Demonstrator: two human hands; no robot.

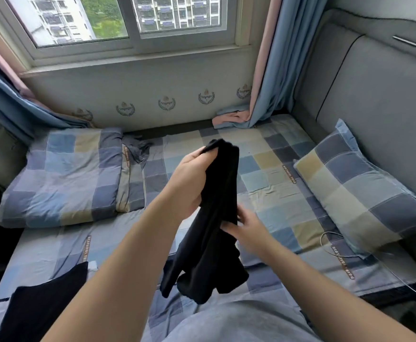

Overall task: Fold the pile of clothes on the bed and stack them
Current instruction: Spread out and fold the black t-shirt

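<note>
Garments: two | held garment (217, 243): left fingers (197, 155) grip top, right fingers (229, 228) pinch middle | flat garment (41, 309) on bed (276, 169)

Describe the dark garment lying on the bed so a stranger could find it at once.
On the checked bed, look at the near left corner, nearer than the folded quilt. The flat dark garment lies there, spread out, unlike the black garment held in the air.
</note>
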